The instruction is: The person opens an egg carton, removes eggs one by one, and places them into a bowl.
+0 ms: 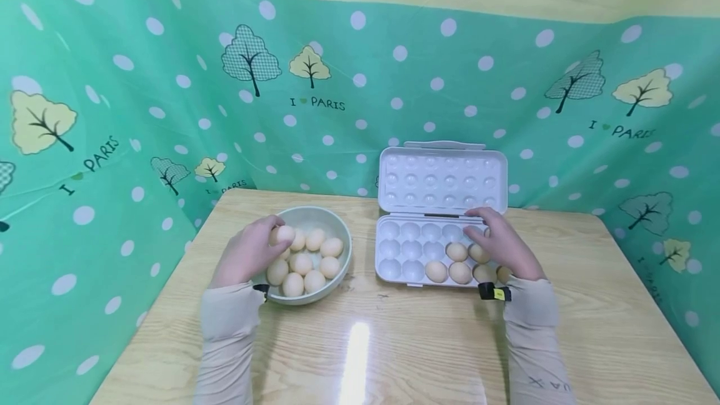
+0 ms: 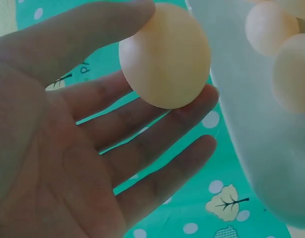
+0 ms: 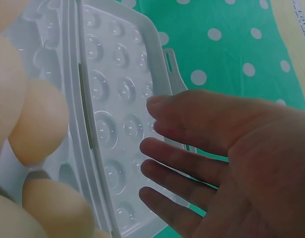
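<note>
My left hand (image 1: 247, 254) pinches a pale egg (image 2: 167, 57) between thumb and fingers, over the left side of a light green bowl (image 1: 335, 220). Several more eggs (image 1: 301, 263) lie in that bowl. On the right, my right hand (image 1: 504, 244) is over the right end of a white egg box (image 1: 412, 249), fingers extended and holding nothing. Several brownish eggs (image 1: 460, 272) sit in its front and middle rows, toward the right; the hand partly hides that end. In the right wrist view, eggs (image 3: 39, 121) stand in cups to the left of the fingers.
The box's dimpled lid (image 1: 442, 175) stands raised at the back, near a green dotted cloth (image 1: 337, 105) that hangs around the table. A light wooden table (image 1: 416, 336) carries both bowl and box, with a gap between them.
</note>
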Demonstrator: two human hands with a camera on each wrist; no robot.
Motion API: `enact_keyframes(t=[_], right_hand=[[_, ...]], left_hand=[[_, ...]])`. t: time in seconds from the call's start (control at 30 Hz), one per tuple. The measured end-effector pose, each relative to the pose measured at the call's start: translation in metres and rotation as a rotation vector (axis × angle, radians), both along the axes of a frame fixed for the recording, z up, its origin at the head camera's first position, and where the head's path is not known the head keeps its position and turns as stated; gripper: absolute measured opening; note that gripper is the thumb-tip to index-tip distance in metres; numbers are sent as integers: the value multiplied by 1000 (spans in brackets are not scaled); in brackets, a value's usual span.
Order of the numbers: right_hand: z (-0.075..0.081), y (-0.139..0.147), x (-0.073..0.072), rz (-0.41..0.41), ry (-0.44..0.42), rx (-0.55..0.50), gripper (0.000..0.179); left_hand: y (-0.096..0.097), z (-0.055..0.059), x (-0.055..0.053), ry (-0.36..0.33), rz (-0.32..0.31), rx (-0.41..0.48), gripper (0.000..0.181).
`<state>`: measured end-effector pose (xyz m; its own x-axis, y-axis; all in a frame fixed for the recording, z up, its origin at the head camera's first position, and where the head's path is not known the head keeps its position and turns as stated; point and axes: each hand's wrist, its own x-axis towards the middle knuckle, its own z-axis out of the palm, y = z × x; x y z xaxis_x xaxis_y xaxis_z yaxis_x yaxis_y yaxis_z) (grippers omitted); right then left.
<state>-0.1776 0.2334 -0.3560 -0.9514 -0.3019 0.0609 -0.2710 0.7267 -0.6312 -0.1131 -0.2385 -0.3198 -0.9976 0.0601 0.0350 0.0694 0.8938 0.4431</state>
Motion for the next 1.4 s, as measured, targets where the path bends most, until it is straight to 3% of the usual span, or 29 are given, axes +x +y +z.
enact_keyframes(t=[0.43,0.73,0.93,1.4], right_hand=[[-9,5,-1,12,-63,8,45],[-13,3,-5,43,-53,43,37],[-18,5,-7,50,-72,41,36],[-27,6,-8,64,-82,23,37]], left_hand=[[-8,-3,-1,-142,-24,-13,42],[-14,-8,1,-221,-89,34,35],[-13,-9,2,-279,-76,43,38],[-14,-12,0,-290,-75,35,36]])
